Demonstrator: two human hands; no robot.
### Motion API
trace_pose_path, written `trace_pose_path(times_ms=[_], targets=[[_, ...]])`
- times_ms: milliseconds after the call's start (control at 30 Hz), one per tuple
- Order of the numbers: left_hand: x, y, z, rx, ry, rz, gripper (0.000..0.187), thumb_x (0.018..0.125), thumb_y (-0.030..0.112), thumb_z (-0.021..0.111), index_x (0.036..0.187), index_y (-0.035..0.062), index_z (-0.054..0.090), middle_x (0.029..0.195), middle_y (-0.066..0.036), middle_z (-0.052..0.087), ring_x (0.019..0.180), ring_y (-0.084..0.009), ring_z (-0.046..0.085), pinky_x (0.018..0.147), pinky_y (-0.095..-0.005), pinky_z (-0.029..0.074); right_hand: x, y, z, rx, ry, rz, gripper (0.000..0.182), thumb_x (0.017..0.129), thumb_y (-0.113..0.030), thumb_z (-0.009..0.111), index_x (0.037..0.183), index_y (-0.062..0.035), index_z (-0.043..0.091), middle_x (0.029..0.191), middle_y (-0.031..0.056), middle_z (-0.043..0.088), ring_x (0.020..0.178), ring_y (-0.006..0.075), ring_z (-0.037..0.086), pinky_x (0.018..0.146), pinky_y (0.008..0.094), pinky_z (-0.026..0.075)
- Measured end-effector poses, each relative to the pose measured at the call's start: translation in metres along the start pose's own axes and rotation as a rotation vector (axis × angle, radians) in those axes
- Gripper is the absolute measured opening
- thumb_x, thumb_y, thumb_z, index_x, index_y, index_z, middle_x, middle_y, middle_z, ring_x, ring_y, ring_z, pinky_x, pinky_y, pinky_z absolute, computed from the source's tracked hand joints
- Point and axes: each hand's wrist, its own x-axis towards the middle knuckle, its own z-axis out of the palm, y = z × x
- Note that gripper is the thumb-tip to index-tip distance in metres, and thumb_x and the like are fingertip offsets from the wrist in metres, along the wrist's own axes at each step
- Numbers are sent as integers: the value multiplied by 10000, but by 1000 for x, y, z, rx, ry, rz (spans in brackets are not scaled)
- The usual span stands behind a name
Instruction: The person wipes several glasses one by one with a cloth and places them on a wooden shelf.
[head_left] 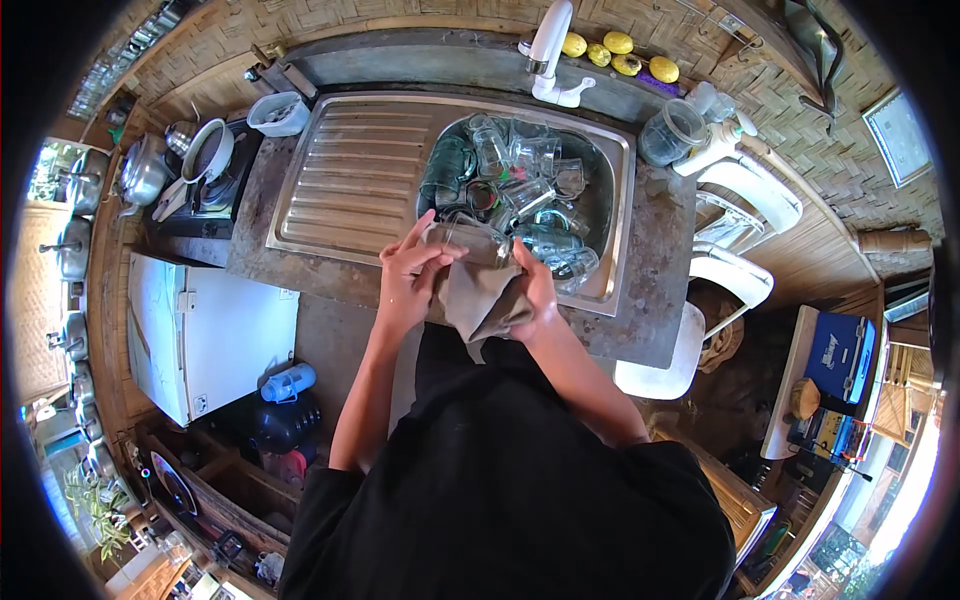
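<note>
In front of my body, at the sink's near edge, a grey-brown cloth (477, 297) hangs from my right hand (537, 292), whose fingers are wrapped around it. A clear drinking glass (465, 238) lies against the cloth, partly covered by it. My left hand (408, 275) grips the glass from its left side, fingers bent over it and touching the cloth's edge. Just beyond both hands, the steel sink basin (608, 160) holds several clear glasses and mugs (535, 155), some tinted blue-green. The glass's lower part is hidden by fingers and cloth.
A ribbed drainboard (350, 175) adjoins the basin on the left. Behind stand a white faucet (548, 55) and several yellow fruits (618, 42). A large clear jar (672, 132) and pump bottle (715, 145) stand at right, near white chairs (735, 270). Pans sit on a stove (215, 185).
</note>
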Motion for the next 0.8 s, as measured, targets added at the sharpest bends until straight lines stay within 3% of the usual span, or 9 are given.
trace_pose_path(times_ms=[67,167,467,567,700,800], targets=[[-3,3,-6,133,-52,52,283,850,-106,614,892,129,766,1013,43,782,1423,-252,492,1058,-427,213,3,2,-2,16,-98,1,675,1044,-546,405,1478,-30,441,1443,208,543,1275,392,570,1115,531,426],[-8,7,-17,267,-146,88,280,859,-101,610,881,132,763,1005,55,782,1415,-235,500,1058,-428,225,3,2,-1,-28,-109,-22,663,1046,-537,412,1466,-26,452,1432,208,553,1272,386,575,1110,526,435],[-19,11,-18,146,-219,119,226,850,-30,654,894,160,769,975,81,771,1382,-213,528,1058,-447,247,8,3,-10,-203,-7,48,627,1038,-533,473,1395,-20,527,1323,179,637,1149,303,664,1011,449,532],[-19,27,-16,220,-282,96,235,844,-28,661,905,170,773,954,85,767,1352,-197,544,1067,-449,242,5,-18,-12,-332,75,78,621,1060,-521,422,1392,-8,534,1313,169,648,1119,311,678,1006,462,538],[-23,23,-8,333,-98,129,218,818,-25,680,878,165,770,912,77,766,1138,-184,612,1024,-446,256,3,-15,8,-609,-93,-93,709,1067,-573,344,1452,7,477,1381,162,601,1207,260,627,1061,409,490],[-24,20,4,347,14,84,198,807,-21,696,866,153,769,871,75,761,967,-170,611,992,-433,265,-3,-11,16,-935,-73,-317,658,1094,-520,330,1462,6,475,1390,119,600,1274,221,582,1093,367,435]])
